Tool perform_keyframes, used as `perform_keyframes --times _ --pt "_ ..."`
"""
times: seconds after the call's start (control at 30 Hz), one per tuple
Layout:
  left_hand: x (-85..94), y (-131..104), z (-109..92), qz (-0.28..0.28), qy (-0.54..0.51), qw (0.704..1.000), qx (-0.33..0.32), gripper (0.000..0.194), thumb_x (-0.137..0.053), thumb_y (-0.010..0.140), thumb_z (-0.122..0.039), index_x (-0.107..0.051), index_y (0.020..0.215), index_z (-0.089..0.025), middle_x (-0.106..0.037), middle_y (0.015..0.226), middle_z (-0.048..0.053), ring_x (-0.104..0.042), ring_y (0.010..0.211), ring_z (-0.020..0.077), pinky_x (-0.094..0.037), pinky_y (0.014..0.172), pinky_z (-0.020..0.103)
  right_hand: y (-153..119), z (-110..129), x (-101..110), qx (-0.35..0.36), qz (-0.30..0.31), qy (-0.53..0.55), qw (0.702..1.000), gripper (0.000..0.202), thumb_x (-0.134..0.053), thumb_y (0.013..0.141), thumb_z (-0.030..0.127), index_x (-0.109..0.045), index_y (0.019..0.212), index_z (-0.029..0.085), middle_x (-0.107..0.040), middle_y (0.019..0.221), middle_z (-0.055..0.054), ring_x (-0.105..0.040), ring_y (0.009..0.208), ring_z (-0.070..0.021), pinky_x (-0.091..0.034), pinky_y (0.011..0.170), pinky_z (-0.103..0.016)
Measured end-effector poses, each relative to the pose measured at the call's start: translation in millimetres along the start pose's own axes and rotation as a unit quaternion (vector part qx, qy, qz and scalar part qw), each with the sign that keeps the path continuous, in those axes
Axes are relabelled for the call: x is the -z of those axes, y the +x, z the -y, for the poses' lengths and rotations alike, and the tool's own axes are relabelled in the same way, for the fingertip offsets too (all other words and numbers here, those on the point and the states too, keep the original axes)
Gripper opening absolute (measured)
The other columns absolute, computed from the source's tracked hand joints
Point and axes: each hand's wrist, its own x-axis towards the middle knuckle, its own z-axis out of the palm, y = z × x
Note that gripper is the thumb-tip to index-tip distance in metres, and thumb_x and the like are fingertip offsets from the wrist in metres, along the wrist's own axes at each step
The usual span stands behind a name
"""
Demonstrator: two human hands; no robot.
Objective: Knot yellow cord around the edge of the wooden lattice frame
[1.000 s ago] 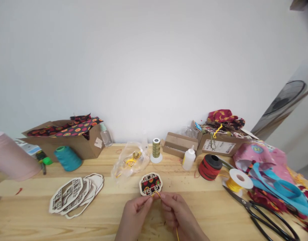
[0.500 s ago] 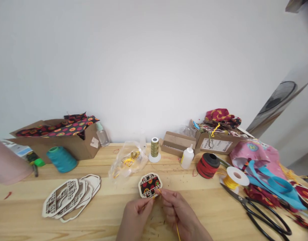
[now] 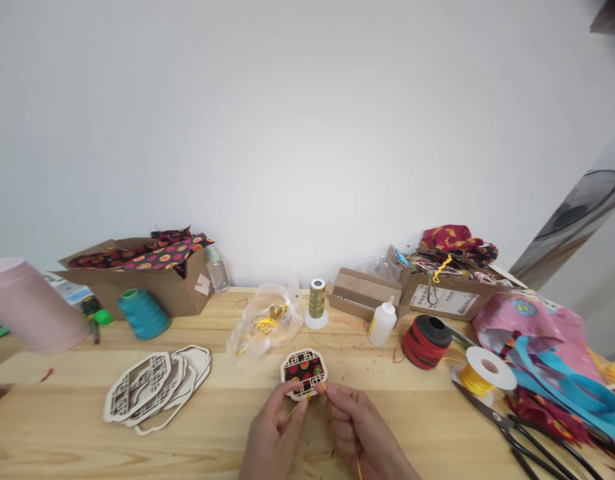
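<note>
Wooden tabletop (image 3: 207, 453) carries the framed ornament (image 3: 305, 370), well forward of its back edge; close by, left hand (image 3: 272, 430) now parts forefinger from thumb, right hand (image 3: 357, 423) pinches yellow cord (image 3: 358, 467), so perhaps the grip is passing over, fingertip contact being unclear

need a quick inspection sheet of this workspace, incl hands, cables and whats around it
Surface: pale wooden table, red scrap at left.
Work pieces: fretwork piece lies flat; yellow cord at its near edge.
Clutter: overlapping frames left; scissors, yellow spool right; cardboard boxes behind.
Hands: right hand pinches the cord; cord runs between thumb and fingers of the left hand, grip unclear.
Cables: nothing seen.
Surroundings: pale wall behind the table.
</note>
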Motion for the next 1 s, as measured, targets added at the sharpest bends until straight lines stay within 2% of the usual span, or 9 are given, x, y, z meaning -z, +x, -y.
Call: perform_keyframes --times 0.07,0.13,0.37,0.47,0.6,0.7,0.8,0.9,1.0 --pt "0.2 0 -1 0.010 -0.016 0.999 -0.027 0.030 -0.057 0.065 -0.036 -0.063 0.088 -0.017 -0.071 0.072 0.002 -0.064 0.071 0.0179 -0.050 0.063 0.021 0 0 0 0.001 0.000 0.003 1.000 0.030 -0.066 0.060 0.034 -0.056 0.077 0.011 -0.019 0.042 0.013 -0.006 0.034 0.0005 -0.005 0.030 -0.013" --pt "0.5 0 -1 0.019 -0.006 0.999 -0.044 0.023 -0.058 0.065 -0.032 -0.067 0.083 -0.020 -0.069 0.088 0.003 -0.061 0.085 0.0191 -0.047 0.076 0.023 1 -1 1 0.004 0.005 0.007 1.000 0.030 -0.066 0.060 0.034 -0.056 0.076 0.011 -0.020 0.042 0.013 -0.006 0.034 0.0007 -0.004 0.030 -0.013" --pt "-2.0 2 0 -0.010 0.053 0.997 -0.056 0.019 -0.058 0.065 -0.031 -0.069 0.075 -0.019 -0.071 0.076 0.003 -0.063 0.076 0.0207 -0.049 0.070 0.024 4 -6 3 0.016 -0.001 0.015 1.000 0.036 -0.069 0.054 0.037 -0.055 0.075 0.011 -0.018 0.037 0.014 -0.007 0.030 0.0009 -0.003 0.029 -0.014" --pt "-2.9 1 -2 -0.017 0.034 0.998 -0.044 0.019 -0.059 0.065 -0.031 -0.068 0.074 -0.018 -0.071 0.077 0.003 -0.062 0.076 0.0198 -0.049 0.069 0.022 6 -6 2 0.020 -0.006 0.013 1.000 0.038 -0.069 0.051 0.039 -0.055 0.074 0.012 -0.020 0.036 0.014 -0.007 0.029 0.0010 -0.004 0.028 -0.014" --pt "-1.6 -2 -5 -0.021 0.005 1.000 -0.019 0.021 -0.056 0.066 -0.034 -0.064 0.073 -0.016 -0.068 0.065 0.002 -0.061 0.063 0.0176 -0.048 0.056 0.020 7 -6 3 0.008 -0.017 0.013 1.000 0.036 -0.066 0.053 0.040 -0.054 0.075 0.014 -0.026 0.038 0.013 -0.008 0.029 0.0012 -0.003 0.028 -0.014" --pt "0.7 0 -4 0.002 0.014 1.000 -0.026 0.019 -0.055 0.067 -0.032 -0.062 0.069 -0.015 -0.066 0.067 0.003 -0.059 0.065 0.0173 -0.046 0.059 0.021 7 -6 2 -0.004 -0.017 0.017 1.000 0.030 -0.059 0.058 0.036 -0.053 0.079 0.015 -0.032 0.040 0.012 -0.010 0.029 0.0006 -0.004 0.028 -0.014" --pt "3.4 3 -3 0.060 0.012 0.998 -0.019 0.016 -0.053 0.068 -0.028 -0.063 0.068 -0.015 -0.066 0.068 0.003 -0.058 0.068 0.0176 -0.045 0.063 0.022 7 -12 -2 0.022 -0.028 -0.042 0.998 0.032 -0.054 0.060 0.031 -0.053 0.088 0.015 -0.035 0.040 0.010 -0.012 0.028 -0.0006 -0.005 0.029 -0.014" --pt "7.2 6 -5 0.111 -0.029 0.993 0.016 0.016 -0.051 0.068 -0.024 -0.065 0.069 -0.014 -0.065 0.063 0.002 -0.057 0.066 0.0170 -0.044 0.062 0.023 9 -25 -10 0.122 -0.077 -0.172 0.975 0.031 -0.054 0.062 0.031 -0.056 0.088 0.014 -0.038 0.041 0.008 -0.025 0.032 -0.0029 -0.017 0.032 -0.014" --pt "12.3 8 -7 0.133 -0.078 0.986 0.064 0.016 -0.051 0.065 -0.018 -0.066 0.066 -0.013 -0.063 0.057 0.000 -0.056 0.062 0.0154 -0.042 0.060 0.022 11 -38 -15 0.214 -0.109 -0.351 0.905 0.026 -0.051 0.068 0.027 -0.059 0.088 0.014 -0.049 0.050 0.002 -0.041 0.043 -0.0084 -0.031 0.041 -0.018"
